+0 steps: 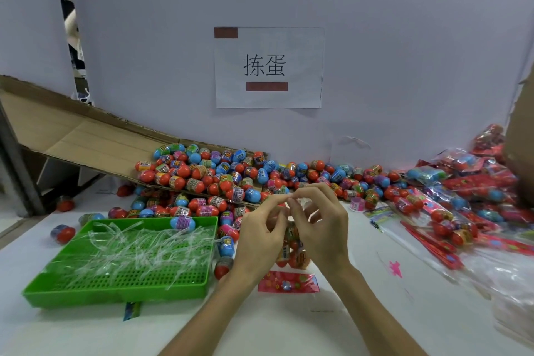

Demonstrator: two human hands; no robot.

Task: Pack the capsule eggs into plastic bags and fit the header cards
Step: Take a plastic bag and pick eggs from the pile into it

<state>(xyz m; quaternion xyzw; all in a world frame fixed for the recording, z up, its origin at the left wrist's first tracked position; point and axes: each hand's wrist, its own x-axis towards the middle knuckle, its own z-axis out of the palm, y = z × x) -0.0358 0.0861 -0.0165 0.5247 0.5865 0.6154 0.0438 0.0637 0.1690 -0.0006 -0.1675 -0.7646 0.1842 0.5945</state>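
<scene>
1. One white table point(289, 326) is seen filling the lower view, from 3 through 6 to 9 o'clock.
2. A cardboard box point(72, 130), opened out, is propped tilted at 10 o'clock, its low end pointed toward centre.
3. Many capsule eggs point(231, 173), mostly red with blue and pink among them, are heaped at the box's low end and spilled across the table from 11 to 1 o'clock. A few strays are noted at 9 o'clock.
4. A pile of packed bags point(468, 191), red-printed, is stacked at 3 o'clock.
5. A green tray point(115, 295) is set at 8 o'clock, with clear plastic strips point(130, 251) strewn in it and one blue egg point(182, 222) resting on its far rim.
6. A paper sign point(268, 66) is fixed to the wall point(404, 37) at 12 o'clock.
7. The left hand point(260, 237) and right hand point(320, 228) are raised at centre, fingertips met. The top edge of a clear plastic bag point(294, 260) is pinched by each.
8. The bag is hung between the palms, with several eggs inside.
9. A loose red header card point(289, 282) is laid flat on the table at 6 o'clock of the hands, just below the bag's bottom.
</scene>
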